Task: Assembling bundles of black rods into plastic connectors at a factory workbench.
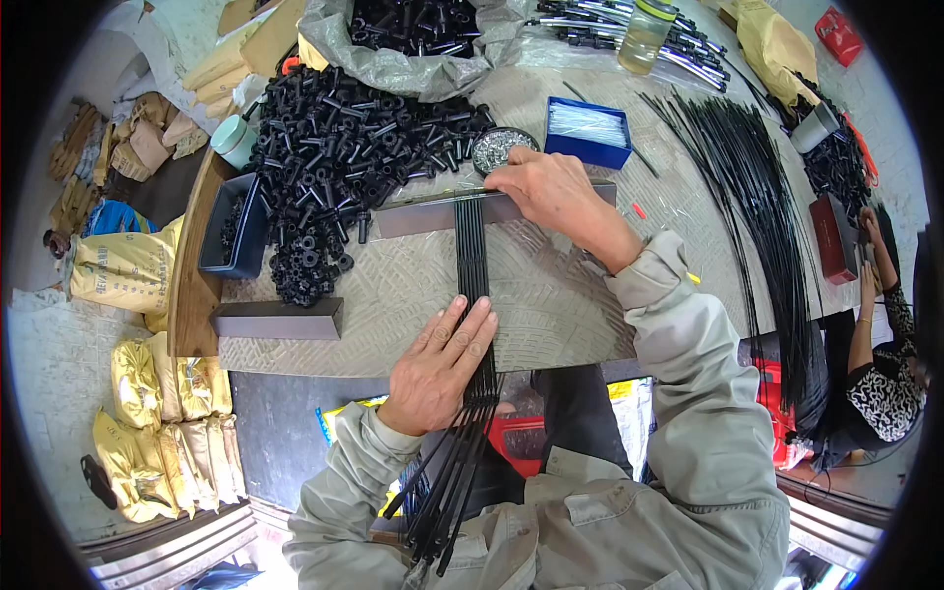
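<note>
My left hand [441, 366] lies flat, fingers stretched, on a row of thin black rods [472, 256] side by side on the table. Their far ends meet a long grey metal bar [413, 218]; their near ends hang over the table's front edge toward my lap. My right hand [553, 197] is above the bar's right part, beside a round dish [492, 149] of small shiny pieces. Its fingers are bent with the tips drawn together. Whatever is between those tips is too small or hidden to make out.
Black tubular parts [334, 138] are heaped at left, beside a dark blue bin [236, 228]. A second metal block [277, 320] lies near the front edge. Behind my right hand stands a blue box [588, 132] of clear sticks. Long black rods [742, 187] spread at right, near another person's hands [867, 258].
</note>
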